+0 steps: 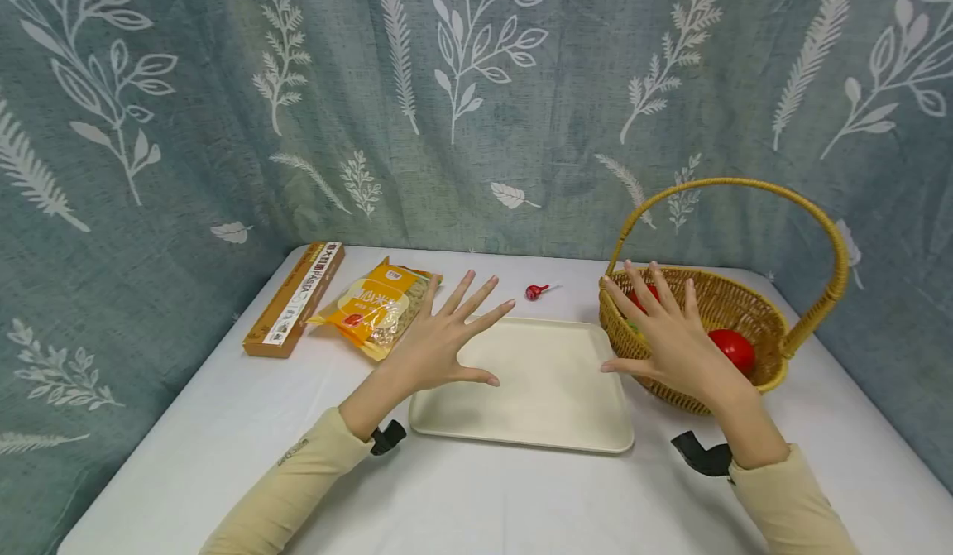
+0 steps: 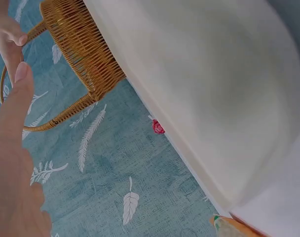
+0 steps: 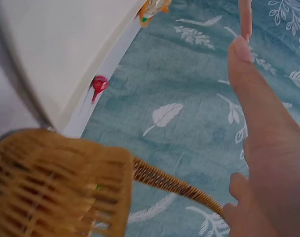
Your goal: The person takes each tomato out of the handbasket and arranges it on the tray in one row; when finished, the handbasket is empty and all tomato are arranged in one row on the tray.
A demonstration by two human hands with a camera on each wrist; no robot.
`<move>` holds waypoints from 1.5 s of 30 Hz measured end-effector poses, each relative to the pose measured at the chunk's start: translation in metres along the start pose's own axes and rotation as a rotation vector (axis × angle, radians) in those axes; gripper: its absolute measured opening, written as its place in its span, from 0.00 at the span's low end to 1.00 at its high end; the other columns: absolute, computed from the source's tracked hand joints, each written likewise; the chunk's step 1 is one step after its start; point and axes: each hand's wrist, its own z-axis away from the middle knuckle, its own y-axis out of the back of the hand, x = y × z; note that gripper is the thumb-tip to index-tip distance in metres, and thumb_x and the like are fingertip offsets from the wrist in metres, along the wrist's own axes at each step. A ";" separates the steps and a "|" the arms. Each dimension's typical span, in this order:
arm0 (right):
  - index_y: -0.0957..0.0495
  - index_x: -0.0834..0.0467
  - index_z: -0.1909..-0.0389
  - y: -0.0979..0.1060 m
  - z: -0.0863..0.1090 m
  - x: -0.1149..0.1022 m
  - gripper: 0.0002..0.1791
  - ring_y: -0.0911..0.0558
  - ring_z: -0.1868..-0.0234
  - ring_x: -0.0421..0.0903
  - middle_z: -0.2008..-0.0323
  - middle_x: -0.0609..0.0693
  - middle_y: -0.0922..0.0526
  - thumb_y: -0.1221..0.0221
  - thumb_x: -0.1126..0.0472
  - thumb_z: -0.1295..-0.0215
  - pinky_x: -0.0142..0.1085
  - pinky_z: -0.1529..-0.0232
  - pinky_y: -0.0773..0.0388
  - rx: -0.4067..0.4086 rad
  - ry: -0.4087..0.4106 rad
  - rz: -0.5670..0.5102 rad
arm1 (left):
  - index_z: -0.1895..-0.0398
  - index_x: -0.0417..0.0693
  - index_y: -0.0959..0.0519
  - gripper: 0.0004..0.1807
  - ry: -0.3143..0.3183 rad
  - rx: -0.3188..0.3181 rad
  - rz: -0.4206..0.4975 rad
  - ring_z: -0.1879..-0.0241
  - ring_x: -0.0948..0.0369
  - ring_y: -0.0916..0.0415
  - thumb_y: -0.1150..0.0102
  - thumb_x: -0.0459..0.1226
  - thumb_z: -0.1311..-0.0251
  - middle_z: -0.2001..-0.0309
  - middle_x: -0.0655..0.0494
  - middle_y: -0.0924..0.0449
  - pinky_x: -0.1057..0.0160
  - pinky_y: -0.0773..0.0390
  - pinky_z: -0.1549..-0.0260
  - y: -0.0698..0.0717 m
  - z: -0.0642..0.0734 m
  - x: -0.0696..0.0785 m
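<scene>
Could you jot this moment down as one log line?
left hand: spread, holding nothing; right hand: spread, holding nothing; tray: on table; lollipop: beyond tray; basket: right of tray

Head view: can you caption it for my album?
A left hand and right hand spread wide near a pale tray and wicker basket.

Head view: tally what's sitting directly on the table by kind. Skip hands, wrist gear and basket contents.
Containers: 2 (tray, basket)
Packages: 2 (box, bag)
Sweets: 1 (lollipop)
Total: 5
</scene>
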 end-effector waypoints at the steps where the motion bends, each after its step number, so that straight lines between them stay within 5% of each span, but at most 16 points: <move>1: 0.59 0.48 0.22 0.001 0.002 0.003 0.61 0.72 0.26 0.57 0.24 0.52 0.71 0.33 0.35 0.50 0.69 0.38 0.78 -0.002 -0.005 -0.014 | 0.22 0.66 0.57 0.58 -0.002 -0.004 0.011 0.26 0.51 0.76 0.56 0.78 0.55 0.23 0.56 0.73 0.34 0.74 0.35 0.000 0.002 -0.001; 9: 0.61 0.43 0.23 0.009 0.011 0.027 0.58 0.72 0.26 0.55 0.24 0.49 0.70 0.32 0.41 0.46 0.64 0.35 0.79 -0.041 -0.069 -0.122 | 0.22 0.61 0.56 0.61 -0.004 0.013 0.098 0.25 0.53 0.74 0.45 0.75 0.57 0.23 0.56 0.70 0.38 0.73 0.33 0.003 0.014 -0.008; 15: 0.59 0.48 0.23 0.013 0.011 0.041 0.56 0.69 0.26 0.58 0.24 0.54 0.66 0.32 0.48 0.43 0.66 0.34 0.75 -0.088 -0.037 -0.264 | 0.22 0.58 0.57 0.63 0.029 -0.033 0.180 0.25 0.53 0.72 0.43 0.74 0.58 0.23 0.56 0.70 0.41 0.74 0.32 0.001 0.029 -0.017; 20: 0.58 0.44 0.23 0.014 0.008 0.055 0.54 0.64 0.26 0.62 0.24 0.58 0.61 0.33 0.51 0.42 0.68 0.34 0.64 -0.148 -0.042 -0.372 | 0.22 0.50 0.58 0.67 0.070 -0.105 0.335 0.25 0.54 0.73 0.38 0.70 0.59 0.23 0.55 0.70 0.41 0.72 0.31 -0.002 0.044 -0.025; 25: 0.59 0.41 0.23 0.015 0.007 0.064 0.51 0.51 0.29 0.69 0.25 0.61 0.56 0.36 0.49 0.39 0.71 0.40 0.46 -0.212 -0.080 -0.372 | 0.23 0.44 0.59 0.69 0.120 -0.202 0.523 0.25 0.53 0.71 0.31 0.65 0.61 0.23 0.50 0.67 0.43 0.59 0.30 -0.005 0.056 -0.033; 28: 0.60 0.40 0.23 0.017 0.005 0.068 0.49 0.35 0.36 0.69 0.26 0.65 0.51 0.38 0.47 0.37 0.67 0.45 0.35 -0.237 -0.083 -0.353 | 0.23 0.41 0.58 0.68 0.160 -0.271 0.616 0.26 0.49 0.66 0.30 0.63 0.60 0.24 0.47 0.65 0.44 0.52 0.31 -0.008 0.061 -0.038; 30: 0.60 0.39 0.23 0.018 0.004 0.071 0.49 0.22 0.50 0.62 0.28 0.65 0.46 0.39 0.46 0.36 0.59 0.50 0.26 -0.260 -0.096 -0.358 | 0.24 0.39 0.56 0.67 0.186 -0.315 0.672 0.26 0.47 0.63 0.30 0.62 0.59 0.24 0.45 0.64 0.45 0.50 0.31 -0.010 0.062 -0.042; 34: 0.58 0.41 0.23 0.020 0.001 0.077 0.48 0.21 0.70 0.45 0.31 0.66 0.40 0.39 0.45 0.36 0.44 0.61 0.24 -0.302 -0.114 -0.365 | 0.24 0.38 0.54 0.63 0.216 -0.384 0.734 0.27 0.46 0.59 0.31 0.60 0.54 0.24 0.44 0.60 0.46 0.50 0.31 -0.014 0.060 -0.049; 41: 0.46 0.51 0.25 0.014 -0.004 0.092 0.45 0.23 0.46 0.60 0.30 0.62 0.39 0.38 0.44 0.38 0.56 0.51 0.23 -0.306 -0.102 -0.374 | 0.26 0.34 0.51 0.55 0.261 -0.395 0.835 0.28 0.47 0.53 0.32 0.53 0.47 0.26 0.39 0.54 0.48 0.46 0.31 -0.018 0.052 -0.053; 45: 0.40 0.56 0.27 0.011 -0.004 0.101 0.44 0.28 0.40 0.63 0.32 0.62 0.35 0.36 0.43 0.41 0.60 0.47 0.27 -0.314 -0.104 -0.394 | 0.28 0.31 0.48 0.51 0.278 -0.377 0.874 0.28 0.45 0.52 0.31 0.48 0.45 0.27 0.36 0.51 0.48 0.46 0.32 -0.021 0.049 -0.053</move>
